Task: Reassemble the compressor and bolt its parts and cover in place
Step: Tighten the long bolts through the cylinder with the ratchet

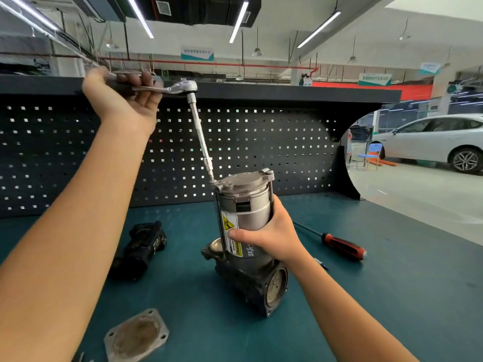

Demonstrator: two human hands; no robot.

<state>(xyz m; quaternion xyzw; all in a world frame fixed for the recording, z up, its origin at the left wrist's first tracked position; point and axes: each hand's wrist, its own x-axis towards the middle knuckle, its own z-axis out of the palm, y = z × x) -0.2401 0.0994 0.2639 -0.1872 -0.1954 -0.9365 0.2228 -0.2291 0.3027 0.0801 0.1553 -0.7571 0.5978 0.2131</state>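
The hands are well apart: the right hand (271,235) clasps the upright compressor (248,212) to steady it on the counter (392,278), while the left hand (128,101), higher up, grips the ratchet (180,88) whose long extension (200,137) slants down onto a top-rim bolt (213,182).

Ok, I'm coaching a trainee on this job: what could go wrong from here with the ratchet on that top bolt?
1. The extension leans well off the line of the bolt, so the socket may slip off or round the head.
2. The compressor stands on end on the bench, steadied only by the right hand; the left hand pulling the ratchet high above could tip or twist it.
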